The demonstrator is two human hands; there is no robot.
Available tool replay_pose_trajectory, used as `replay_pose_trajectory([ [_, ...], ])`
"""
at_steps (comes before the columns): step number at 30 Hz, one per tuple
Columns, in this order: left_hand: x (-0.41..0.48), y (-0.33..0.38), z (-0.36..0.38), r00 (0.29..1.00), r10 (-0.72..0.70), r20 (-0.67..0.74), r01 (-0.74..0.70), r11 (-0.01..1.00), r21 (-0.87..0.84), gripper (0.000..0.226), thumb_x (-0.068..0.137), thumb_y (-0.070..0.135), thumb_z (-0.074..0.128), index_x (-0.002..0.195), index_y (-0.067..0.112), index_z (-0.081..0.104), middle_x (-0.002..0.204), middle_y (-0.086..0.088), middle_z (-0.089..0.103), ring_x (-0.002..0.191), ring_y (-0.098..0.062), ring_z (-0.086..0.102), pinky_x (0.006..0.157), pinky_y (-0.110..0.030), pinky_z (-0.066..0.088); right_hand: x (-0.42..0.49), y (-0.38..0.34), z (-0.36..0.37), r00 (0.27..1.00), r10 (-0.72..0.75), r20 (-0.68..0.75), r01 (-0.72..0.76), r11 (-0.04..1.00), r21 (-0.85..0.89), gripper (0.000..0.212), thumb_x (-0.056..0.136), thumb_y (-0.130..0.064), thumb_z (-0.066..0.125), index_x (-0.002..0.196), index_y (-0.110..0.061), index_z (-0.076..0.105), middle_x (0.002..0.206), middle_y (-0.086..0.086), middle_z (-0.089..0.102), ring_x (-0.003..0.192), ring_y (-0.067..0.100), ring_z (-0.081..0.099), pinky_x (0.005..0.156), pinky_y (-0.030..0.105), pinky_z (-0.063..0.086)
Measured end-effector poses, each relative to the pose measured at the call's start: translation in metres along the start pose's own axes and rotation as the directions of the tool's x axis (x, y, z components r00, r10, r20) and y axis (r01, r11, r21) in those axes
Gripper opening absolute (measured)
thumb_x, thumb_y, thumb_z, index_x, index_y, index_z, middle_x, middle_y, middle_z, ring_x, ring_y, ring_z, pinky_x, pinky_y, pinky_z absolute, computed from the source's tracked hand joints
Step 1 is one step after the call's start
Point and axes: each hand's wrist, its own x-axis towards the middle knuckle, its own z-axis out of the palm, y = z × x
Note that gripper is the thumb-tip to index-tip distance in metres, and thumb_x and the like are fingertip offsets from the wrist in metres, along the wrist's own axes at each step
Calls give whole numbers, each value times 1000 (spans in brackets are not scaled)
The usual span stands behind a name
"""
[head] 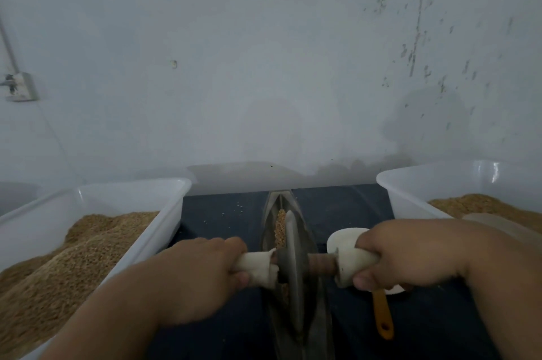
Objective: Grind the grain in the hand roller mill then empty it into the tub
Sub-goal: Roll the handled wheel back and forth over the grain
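Observation:
A narrow boat-shaped metal trough (pixel 271 207) lies on a dark table, running away from me. A grey roller wheel (pixel 293 265) stands upright in it on a wooden axle. Tan grain (pixel 280 226) lies in the trough just beyond the wheel. My left hand (pixel 202 268) grips the cloth-wrapped left handle (pixel 258 267). My right hand (pixel 410 251) grips the cloth-wrapped right handle (pixel 355 267). A white tub (pixel 129 192) at the left holds a heap of tan grain. A second white tub (pixel 440 180) at the right also holds tan material.
A white scoop with an orange handle (pixel 382 315) lies on the table under my right hand. A pale wall (pixel 264 66) stands close behind the table. A grey box fitting (pixel 20 86) is mounted on the wall at far left.

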Motion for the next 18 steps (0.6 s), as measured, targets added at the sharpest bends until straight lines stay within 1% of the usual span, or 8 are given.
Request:
replay_pose_trajectory([
  [3, 12, -3, 9, 997, -11, -72, 15, 999, 51, 21, 95, 59, 38, 100, 39, 45, 91, 14, 55, 82, -5, 51, 76, -30, 41, 14, 3, 7, 998, 16, -59, -17, 1000, -5, 32, 86, -62, 62, 90, -31, 58, 86, -8, 62, 76, 4, 59, 67, 24, 45],
  [6, 34, -8, 28, 962, 3, -272, 67, 967, 247, 28, 96, 57, 30, 111, 37, 43, 102, 13, 51, 89, -12, 48, 83, -34, 37, 43, 12, 22, 971, 37, -237, -39, 999, -4, 27, 86, -60, 63, 94, -35, 55, 92, -9, 60, 82, 6, 58, 72, 27, 47],
  [7, 43, -9, 37, 942, -6, -337, 109, 952, 287, 32, 96, 55, 30, 118, 34, 43, 108, 10, 52, 95, -16, 49, 91, -37, 36, 54, 14, 29, 939, 39, -341, -57, 998, -41, 29, 85, -60, 63, 96, -35, 55, 94, -10, 59, 83, 8, 58, 71, 29, 46],
  [9, 57, -7, 50, 897, -48, -440, 192, 938, 288, 38, 94, 47, 42, 124, 25, 50, 114, 1, 56, 105, -25, 53, 108, -48, 31, 78, 18, 43, 818, 8, -576, -123, 979, -161, 34, 85, -63, 61, 103, -34, 56, 98, -10, 57, 87, 13, 56, 71, 32, 42],
  [11, 65, -5, 59, 834, -64, -547, 222, 948, 227, 39, 86, 38, 62, 118, 17, 61, 108, -5, 61, 101, -31, 57, 110, -59, 28, 96, 21, 54, 704, -32, -710, -183, 957, -225, 42, 87, -63, 58, 114, -31, 57, 101, -7, 56, 89, 16, 53, 73, 34, 38],
  [13, 68, -6, 65, 801, -91, -591, 246, 951, 186, 41, 78, 34, 73, 113, 14, 65, 102, -6, 62, 95, -32, 58, 108, -64, 30, 104, 24, 58, 652, -49, -756, -199, 952, -234, 45, 87, -61, 58, 118, -28, 58, 101, -5, 57, 88, 18, 52, 74, 35, 36],
  [16, 65, -10, 67, 829, -105, -549, 241, 953, 182, 42, 81, 38, 69, 117, 17, 62, 105, -4, 60, 98, -30, 57, 111, -61, 28, 99, 22, 55, 671, -60, -739, -210, 940, -268, 43, 87, -65, 55, 113, -31, 57, 99, -7, 55, 85, 15, 48, 72, 34, 34],
  [18, 60, -10, 60, 878, -116, -464, 238, 948, 213, 42, 91, 46, 53, 127, 24, 51, 115, 1, 55, 108, -26, 51, 115, -53, 20, 87, 19, 48, 753, -46, -657, -169, 950, -261, 41, 87, -68, 54, 106, -33, 53, 98, -10, 54, 83, 12, 47, 70, 33, 34],
])
